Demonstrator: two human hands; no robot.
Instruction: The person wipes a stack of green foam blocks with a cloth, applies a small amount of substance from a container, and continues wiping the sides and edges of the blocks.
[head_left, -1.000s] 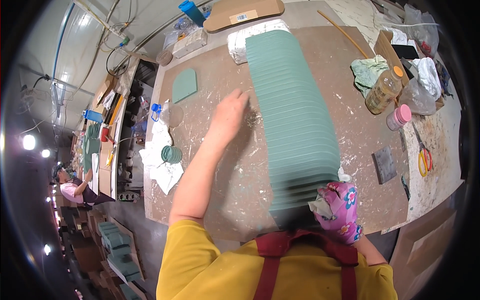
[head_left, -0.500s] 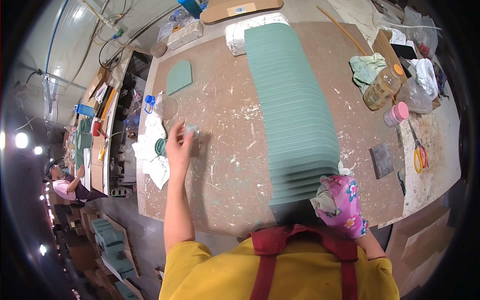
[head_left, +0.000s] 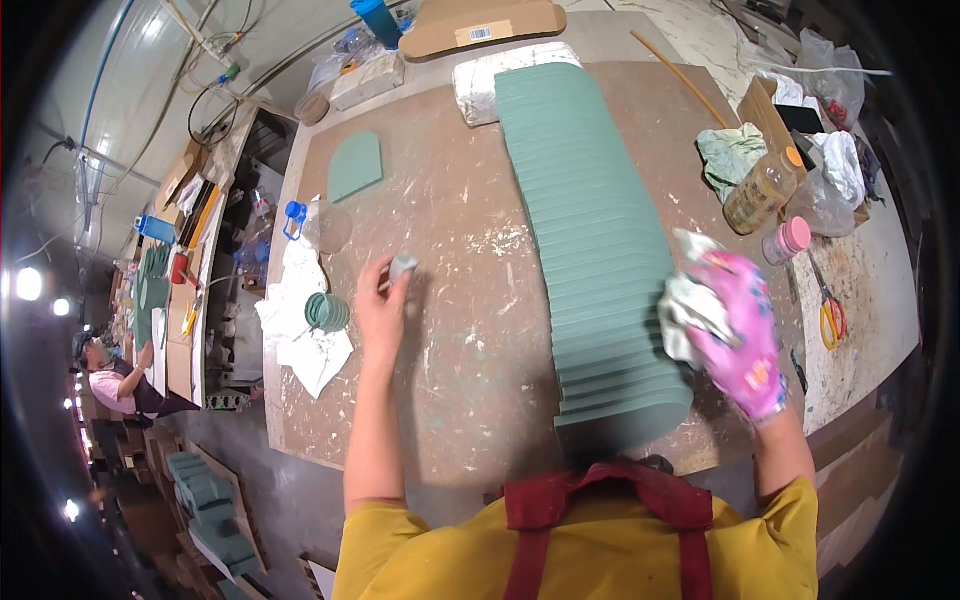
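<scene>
A long row of overlapping flat green pieces with rounded ends (head_left: pixel 600 230) runs down the worktable toward my body. To its left, my bare left hand (head_left: pixel 380 305) is raised over the board, thumb and fingers pinching a small pale grey-green object (head_left: pixel 402 265) whose kind I cannot make out. On the right side, my right hand (head_left: pixel 740 320), in a pink flowered glove, grips a crumpled white cloth (head_left: pixel 690 315) against or just beside the row's right edge. The gloved hand is partly blurred. One single green piece (head_left: pixel 356 166) lies apart at the far left.
Beside my left hand are a green ribbed round container (head_left: pixel 325 312) on white cloth (head_left: pixel 315 360) and a clear jug with a blue handle (head_left: pixel 322 225). At right lie an amber bottle (head_left: pixel 757 200), a pink-lidded jar (head_left: pixel 786 241) and scissors (head_left: pixel 830 315). Another person (head_left: pixel 125 380) works far left.
My right hand has moved up and outward along the row's right edge with the cloth. My left hand has shifted slightly right, still pinching the small object. The view has shifted a little.
</scene>
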